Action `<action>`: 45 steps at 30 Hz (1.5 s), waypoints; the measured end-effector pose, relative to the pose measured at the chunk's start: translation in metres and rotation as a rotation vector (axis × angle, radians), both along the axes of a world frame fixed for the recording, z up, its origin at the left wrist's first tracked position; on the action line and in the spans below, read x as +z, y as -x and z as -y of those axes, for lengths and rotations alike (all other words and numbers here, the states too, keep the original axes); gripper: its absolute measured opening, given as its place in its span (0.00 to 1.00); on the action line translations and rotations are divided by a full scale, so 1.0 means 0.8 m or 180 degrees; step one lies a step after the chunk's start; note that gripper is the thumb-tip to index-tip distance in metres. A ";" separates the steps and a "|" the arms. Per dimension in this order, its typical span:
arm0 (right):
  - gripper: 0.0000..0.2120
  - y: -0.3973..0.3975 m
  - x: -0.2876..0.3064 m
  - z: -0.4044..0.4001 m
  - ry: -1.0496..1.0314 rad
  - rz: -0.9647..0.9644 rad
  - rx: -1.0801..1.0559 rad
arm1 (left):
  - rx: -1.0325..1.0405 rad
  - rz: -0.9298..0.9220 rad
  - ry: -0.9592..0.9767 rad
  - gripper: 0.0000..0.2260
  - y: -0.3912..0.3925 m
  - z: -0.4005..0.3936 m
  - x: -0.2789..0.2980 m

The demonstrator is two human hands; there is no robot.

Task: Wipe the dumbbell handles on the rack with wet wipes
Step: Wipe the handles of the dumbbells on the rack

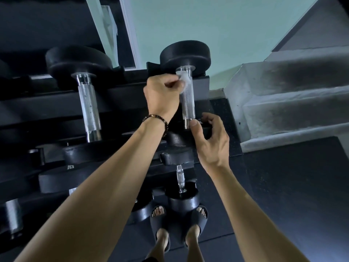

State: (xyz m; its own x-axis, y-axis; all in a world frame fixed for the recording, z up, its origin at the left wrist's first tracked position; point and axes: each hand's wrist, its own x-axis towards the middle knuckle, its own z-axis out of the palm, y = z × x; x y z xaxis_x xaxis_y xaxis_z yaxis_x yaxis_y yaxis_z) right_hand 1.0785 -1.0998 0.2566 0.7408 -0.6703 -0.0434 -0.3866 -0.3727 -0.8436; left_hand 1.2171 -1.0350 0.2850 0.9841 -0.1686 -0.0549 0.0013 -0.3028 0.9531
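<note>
Knurled steel handle [187, 103] of a dumbbell on the top tier of a black rack [120, 95], long axis running away from the viewer, far end meeting a black round weight head [185, 53], near end just above the right thumb. Left hand [162, 93] close on the handle's left side, fingers [171, 84] curled and pinching a small crumpled white wet wipe [182, 80] against the far end of the grip, just below the collar. Right hand [211, 140] lower and to the right, fingers loosely spread and holding nothing, thumb tip at the bare collar at the near end; contact there hard to confirm. Most of the knurled length between the two hands uncovered, so a likely next stroke: wipe drawn along the axis toward the viewer, from the far end down to the thumb. Left hand the nearer to the work; right thumb possibly in the path at the stroke's finish.

Beaded bracelet [156, 120] on the left wrist. Second dumbbell [88, 108] with a matching steel grip well to the left on the same tier, untouched. Smaller dumbbell [180, 179] on a lower tier beneath the hands. Dark slide sandals [162, 233] on dark rubber floor. Grey concrete stairs [283, 103] to the right, pale green wall behind.
</note>
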 end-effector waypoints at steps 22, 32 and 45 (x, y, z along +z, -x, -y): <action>0.30 0.002 -0.006 0.007 -0.0044 -0.0004 0.0054 | -0.0215 -0.0600 0.0224 0.08 -0.017 -0.007 -0.014; 0.31 0.001 -0.008 0.008 -0.0039 0.0031 0.0052 | -0.1093 -0.0677 -0.0582 0.05 0.020 -0.040 -0.007; 0.30 0.001 -0.008 0.009 -0.0060 0.0034 0.0047 | -0.0437 -0.1274 -0.0145 0.09 -0.007 -0.009 0.003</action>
State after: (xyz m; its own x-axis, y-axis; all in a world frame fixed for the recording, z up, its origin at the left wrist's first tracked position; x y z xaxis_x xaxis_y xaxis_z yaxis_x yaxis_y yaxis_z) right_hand 1.0773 -1.1072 0.2502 0.7512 -0.6583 -0.0480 -0.3721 -0.3624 -0.8545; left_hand 1.2229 -1.0279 0.2877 0.8522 -0.2851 -0.4387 0.3254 -0.3677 0.8711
